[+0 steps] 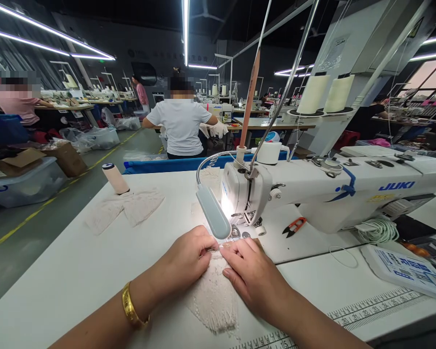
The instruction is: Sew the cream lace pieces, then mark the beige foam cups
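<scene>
A piece of cream lace fabric lies on the white table just in front of the sewing machine, its lower edge gathered in folds. My left hand pinches the fabric's upper edge from the left, fingers curled. From the other side my right hand grips the same edge between thumb and fingers, close to the left fingertips. The machine's lit needle area is right beyond both hands, partly hidden by a grey lamp head. A gold bracelet circles my left wrist.
Two lace pieces lie at the left beside a thread cone. Red-handled thread snips rest on the machine bed. At right are a coiled cord and a plastic case. A person in a white shirt sits ahead.
</scene>
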The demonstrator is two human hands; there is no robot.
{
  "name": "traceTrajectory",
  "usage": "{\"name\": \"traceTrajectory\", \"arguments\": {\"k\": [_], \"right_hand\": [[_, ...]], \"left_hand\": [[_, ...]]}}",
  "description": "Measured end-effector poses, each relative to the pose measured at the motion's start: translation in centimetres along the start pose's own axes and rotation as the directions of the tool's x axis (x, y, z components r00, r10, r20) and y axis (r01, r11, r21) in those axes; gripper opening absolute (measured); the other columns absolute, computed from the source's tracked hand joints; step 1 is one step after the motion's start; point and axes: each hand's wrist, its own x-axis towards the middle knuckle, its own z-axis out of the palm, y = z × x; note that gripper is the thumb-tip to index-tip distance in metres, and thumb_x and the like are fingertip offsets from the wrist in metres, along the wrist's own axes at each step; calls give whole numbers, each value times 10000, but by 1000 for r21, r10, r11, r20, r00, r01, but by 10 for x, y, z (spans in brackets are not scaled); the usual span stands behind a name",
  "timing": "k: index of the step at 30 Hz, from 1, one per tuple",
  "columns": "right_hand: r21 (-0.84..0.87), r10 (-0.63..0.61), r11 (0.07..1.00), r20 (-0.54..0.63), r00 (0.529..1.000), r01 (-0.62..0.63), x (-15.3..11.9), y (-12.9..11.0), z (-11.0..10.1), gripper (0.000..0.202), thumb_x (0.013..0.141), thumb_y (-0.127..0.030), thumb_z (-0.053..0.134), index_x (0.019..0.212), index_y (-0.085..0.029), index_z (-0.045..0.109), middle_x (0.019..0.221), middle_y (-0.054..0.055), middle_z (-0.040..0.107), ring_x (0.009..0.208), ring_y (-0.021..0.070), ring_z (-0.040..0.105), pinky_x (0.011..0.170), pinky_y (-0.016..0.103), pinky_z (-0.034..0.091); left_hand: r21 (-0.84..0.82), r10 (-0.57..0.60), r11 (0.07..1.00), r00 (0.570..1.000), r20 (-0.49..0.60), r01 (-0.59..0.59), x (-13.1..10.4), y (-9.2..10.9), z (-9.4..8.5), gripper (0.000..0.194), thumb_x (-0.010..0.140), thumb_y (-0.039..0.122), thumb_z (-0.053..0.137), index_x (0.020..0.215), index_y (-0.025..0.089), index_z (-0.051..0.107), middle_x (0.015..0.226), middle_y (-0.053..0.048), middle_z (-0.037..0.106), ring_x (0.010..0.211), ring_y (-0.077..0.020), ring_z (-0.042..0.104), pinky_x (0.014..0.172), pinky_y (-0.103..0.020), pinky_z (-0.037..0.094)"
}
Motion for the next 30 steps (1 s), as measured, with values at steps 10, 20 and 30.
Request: {"name": "traceTrajectory", "arguments": {"k": [10,20,30], "right_hand": [[-2,-24,1000,-18,1000,24,-1,0,-3,120,1007,-118,549,1046,-194,632,1065,83,649,961,264,526,876,465,502],[-148,-353,934,-222,909,326,-50,-10,23,157,924,-204,611,1079,-205,631,854,25,670,722,192,517,626,312,405],[-127,-312,950,-305,900,286,-54,-10,36,178,850,-54,549,763,-209,553,740,-3,604,674,155,449,592,296,311]], "left_hand": [[195,217,958,976,-15,-210,-3,0,6,270,915,59,483,716,177,622,849,-33,576,777,-181,527,663,-311,380],[378,393,846,919,34,-376,2,5,12,274,866,-13,487,670,174,525,829,-47,653,764,-194,521,679,-361,398],[429,379,828,924,44,-360,0,10,11,269,1005,124,474,758,184,562,807,-37,628,717,-181,484,614,-334,319]]}}
